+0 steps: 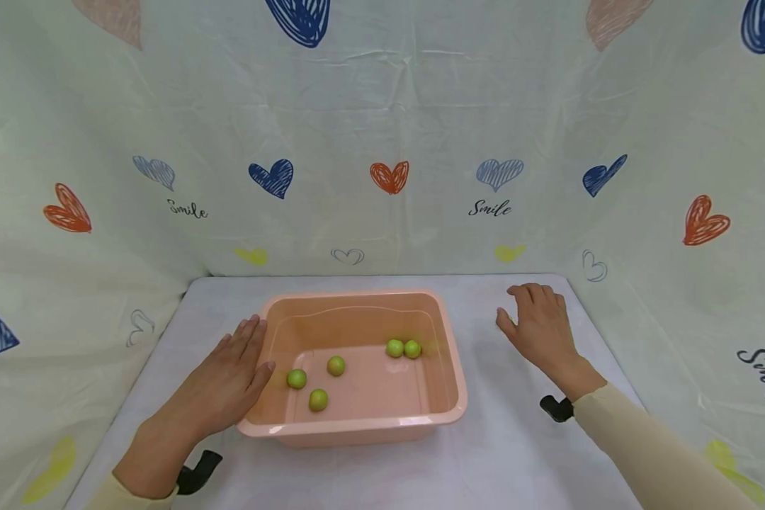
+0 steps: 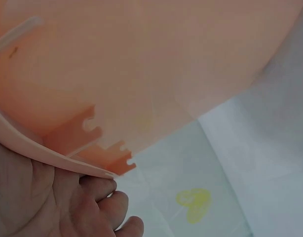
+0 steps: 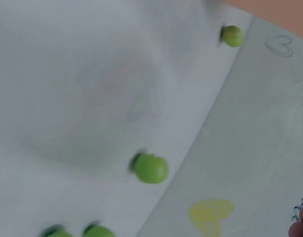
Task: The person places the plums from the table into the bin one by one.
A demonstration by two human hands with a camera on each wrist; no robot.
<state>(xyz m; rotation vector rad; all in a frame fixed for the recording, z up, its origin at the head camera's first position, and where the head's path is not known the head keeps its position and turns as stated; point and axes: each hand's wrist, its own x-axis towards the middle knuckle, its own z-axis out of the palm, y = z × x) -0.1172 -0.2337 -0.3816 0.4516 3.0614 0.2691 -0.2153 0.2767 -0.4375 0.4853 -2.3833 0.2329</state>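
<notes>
A pink plastic basin [image 1: 357, 428] stands on the table, with several small round green fruits [image 1: 318, 399] lying on its floor. My left hand [image 1: 226, 386] lies along the basin's left side, its extended fingers and palm against the rim; the left wrist view shows the palm [image 2: 57, 202] touching the rim's outer edge. To the right of the basin, my right hand [image 1: 542, 329] is held over the table, loosely bent and holding nothing visible. In the right wrist view, several green fruits [image 3: 151, 168] lie on the tabletop; the hand mostly covers them in the head view.
A pale table [image 1: 484, 467] bears the basin. Behind it and at both sides hangs a white sheet [image 1: 331, 127] printed with hearts and "Smile". Each wrist wears a black strap [image 1: 199, 472]. Another green fruit [image 3: 233, 36] sits near the table's edge by the basin.
</notes>
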